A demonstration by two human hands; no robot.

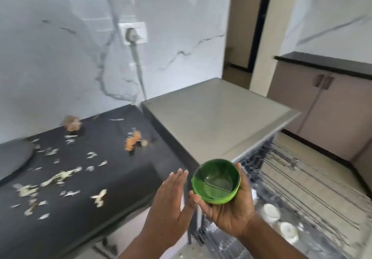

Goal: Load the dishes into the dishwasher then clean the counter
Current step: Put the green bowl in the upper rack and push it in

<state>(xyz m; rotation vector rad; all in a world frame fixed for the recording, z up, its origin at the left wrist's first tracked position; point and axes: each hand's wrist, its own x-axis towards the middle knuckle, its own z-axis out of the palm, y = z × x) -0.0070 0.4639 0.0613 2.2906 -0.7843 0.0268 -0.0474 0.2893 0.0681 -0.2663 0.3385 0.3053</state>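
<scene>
Your right hand [231, 212] cups the green bowl [216, 181] from below and from the right, thumb at its near-left rim and fingertips at its far-right rim; that grip is closed around the bowl, which sits mouth-up, tilted slightly toward you, and looks empty. Your left hand [171, 202] is released: fingers straight and together, palm facing the bowl, just beside it but not touching. The bowl is held in the air above the front corner where the black surface [112, 158] meets the grey dishwasher top [217, 118]. The pulled-out dishwasher rack [302, 188] lies to the right of and below the bowl, on the same side as the holding hand, so the right hand is the nearer one and, in my judgement, should carry the bowl down and rightward alone. A few white dishes [271, 211] already sit in the near part of the rack; motion blur hides the tine layout, so I cannot tell which slot is free. Scattered vegetable scraps [60, 176] and orange peel [132, 141] lie on the black surface; the cleaning step is not yet done.
</scene>
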